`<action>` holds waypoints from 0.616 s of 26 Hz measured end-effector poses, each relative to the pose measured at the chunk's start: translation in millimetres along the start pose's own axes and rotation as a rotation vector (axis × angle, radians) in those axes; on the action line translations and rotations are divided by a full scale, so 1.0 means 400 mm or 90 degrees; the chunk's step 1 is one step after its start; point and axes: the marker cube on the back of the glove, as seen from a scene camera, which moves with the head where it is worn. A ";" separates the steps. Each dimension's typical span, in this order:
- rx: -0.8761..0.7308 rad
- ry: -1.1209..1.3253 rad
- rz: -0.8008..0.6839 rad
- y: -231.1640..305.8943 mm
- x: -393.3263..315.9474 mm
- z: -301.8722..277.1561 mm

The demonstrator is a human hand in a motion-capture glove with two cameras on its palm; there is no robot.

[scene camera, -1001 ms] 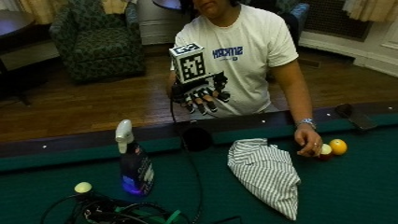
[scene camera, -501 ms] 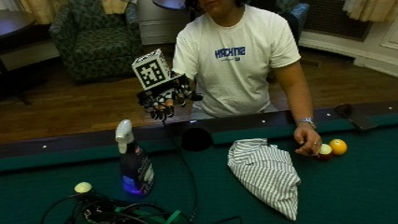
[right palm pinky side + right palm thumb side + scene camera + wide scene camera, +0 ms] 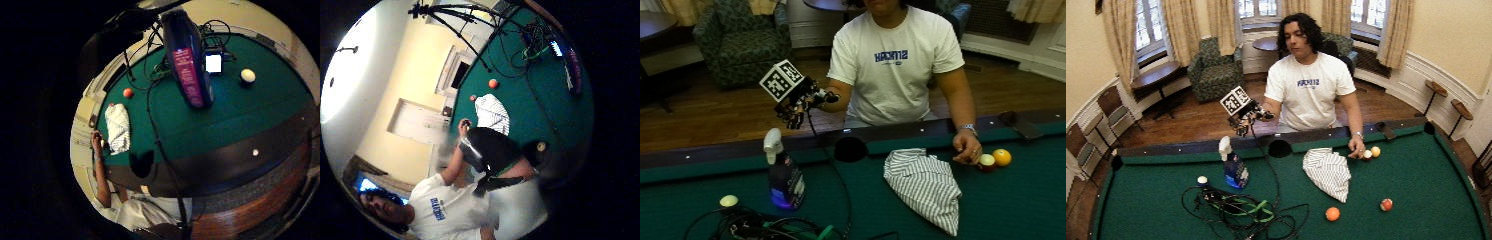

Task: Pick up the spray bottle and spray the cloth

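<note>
zero progress so far imo: my gloved right hand hangs above the spray bottle, fingers relaxed, grasping nothing. bottle stands on the felt left of the striped cloth. grabbing and spraying both left.

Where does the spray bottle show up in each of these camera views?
Outside view: spray bottle upright on the green felt, below the gloved right hand.
Wide outside view: spray bottle beside the white ball.
Little finger side palm view: large and close, standing on the felt.
Thumb side palm view: by the cables.
Shared landmark: the striped cloth.
</note>
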 end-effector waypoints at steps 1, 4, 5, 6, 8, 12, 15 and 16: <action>0.005 -0.019 0.007 0.004 0.007 -0.002; 0.026 -0.065 0.032 0.019 0.029 -0.003; 0.035 -0.078 0.042 0.022 0.034 -0.002; 0.043 -0.089 0.051 0.024 0.036 0.000; 0.059 -0.109 0.064 0.028 0.037 0.004; 0.091 -0.147 0.074 0.053 0.032 0.009; 0.103 -0.163 0.079 0.072 0.017 0.019; 0.104 -0.166 0.080 0.078 0.012 0.024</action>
